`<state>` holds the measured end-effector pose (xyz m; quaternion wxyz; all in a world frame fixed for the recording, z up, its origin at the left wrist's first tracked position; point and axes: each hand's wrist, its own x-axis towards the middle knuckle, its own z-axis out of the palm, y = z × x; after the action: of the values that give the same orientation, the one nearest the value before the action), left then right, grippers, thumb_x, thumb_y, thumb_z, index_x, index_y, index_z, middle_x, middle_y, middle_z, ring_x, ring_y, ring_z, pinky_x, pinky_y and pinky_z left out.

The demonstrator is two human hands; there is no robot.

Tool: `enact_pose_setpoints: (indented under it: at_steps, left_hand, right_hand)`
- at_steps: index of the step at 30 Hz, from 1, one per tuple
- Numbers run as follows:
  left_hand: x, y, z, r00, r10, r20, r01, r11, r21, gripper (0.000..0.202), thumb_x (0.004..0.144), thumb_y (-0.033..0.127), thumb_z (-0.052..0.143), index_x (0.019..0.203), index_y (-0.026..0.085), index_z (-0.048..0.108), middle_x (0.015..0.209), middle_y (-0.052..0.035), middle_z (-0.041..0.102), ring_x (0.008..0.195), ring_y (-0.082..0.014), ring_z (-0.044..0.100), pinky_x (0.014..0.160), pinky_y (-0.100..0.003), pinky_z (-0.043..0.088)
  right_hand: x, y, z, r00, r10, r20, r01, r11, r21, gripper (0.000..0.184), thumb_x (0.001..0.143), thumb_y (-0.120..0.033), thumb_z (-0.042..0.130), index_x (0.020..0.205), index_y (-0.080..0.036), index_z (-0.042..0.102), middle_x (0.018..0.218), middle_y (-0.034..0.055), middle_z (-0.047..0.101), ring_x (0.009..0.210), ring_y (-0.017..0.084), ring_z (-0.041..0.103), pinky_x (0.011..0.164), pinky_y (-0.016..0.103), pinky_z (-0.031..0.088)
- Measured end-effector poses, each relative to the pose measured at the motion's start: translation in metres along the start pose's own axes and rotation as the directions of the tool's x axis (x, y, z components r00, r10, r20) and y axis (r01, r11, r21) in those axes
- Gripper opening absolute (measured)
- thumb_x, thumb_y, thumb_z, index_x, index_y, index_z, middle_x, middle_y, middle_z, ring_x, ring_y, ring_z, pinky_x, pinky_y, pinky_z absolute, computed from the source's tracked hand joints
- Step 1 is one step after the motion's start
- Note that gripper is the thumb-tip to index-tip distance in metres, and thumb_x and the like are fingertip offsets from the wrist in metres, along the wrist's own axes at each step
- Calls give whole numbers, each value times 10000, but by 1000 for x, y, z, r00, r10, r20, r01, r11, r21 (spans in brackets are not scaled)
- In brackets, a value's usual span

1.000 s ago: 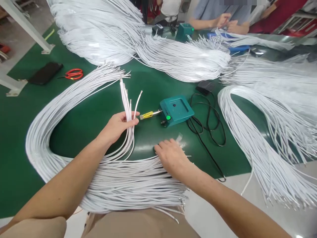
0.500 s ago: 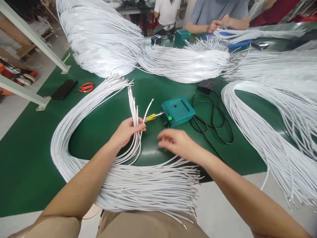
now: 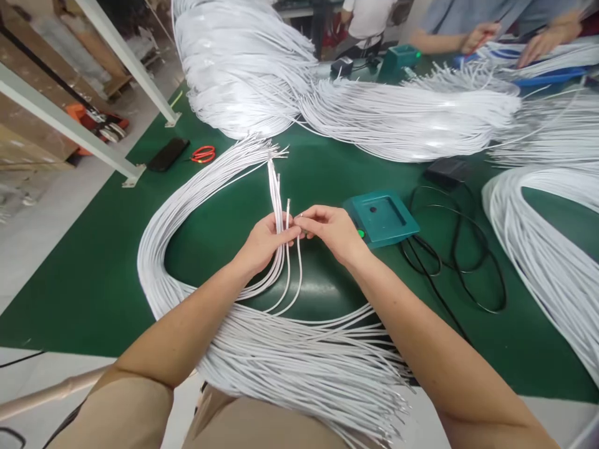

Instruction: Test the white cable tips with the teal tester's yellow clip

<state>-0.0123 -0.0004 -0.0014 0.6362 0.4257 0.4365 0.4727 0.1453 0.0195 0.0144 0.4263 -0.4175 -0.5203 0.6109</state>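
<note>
My left hand [image 3: 262,242] is closed round a small bunch of white cable ends [image 3: 276,193] that stand upright above its fingers. My right hand [image 3: 330,229] has come up against it and pinches one of these cables beside my left fingertips. The cables run down into a big looped bundle of white cables [image 3: 299,365] lying across the green table [image 3: 93,280] in front of me. A teal box with a green light [image 3: 381,218] sits just right of my right hand; that hand hides its left side.
Black cords [image 3: 453,268] coil right of the teal box. More white cable heaps [image 3: 402,112] lie at the back and right. Red scissors [image 3: 203,153] and a black phone [image 3: 167,154] rest at far left by a white frame leg. Other people's hands [image 3: 477,38] work across the table.
My right hand rose from the bundle near the table's front edge and moved left to my left hand, pinching a cable there. The view shifted left.
</note>
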Motion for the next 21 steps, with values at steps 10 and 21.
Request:
enact_pose_setpoints:
  at_steps: [10,21]
  left_hand:
    - [0,-10,1,995,71,-73,-63,992,113,331,700,258,758,785,174,449,726,39,577,646,-98,635,530,-187,395]
    - [-9,-3,9,996,61,60,-70,984,162,280,768,187,662,733,186,384,692,24,621,620,-94,616,593,-222,430]
  right_hand:
    - [-3,11,4,991,129,-22,-120,967,225,160,686,-298,718,719,-143,695,590,-15,588,485,55,406,476,217,357]
    - [-5,7,-2,952,254,170,-298,896,328,283,797,-448,625,749,-169,638,449,-108,271,363,50,218,363,203,304]
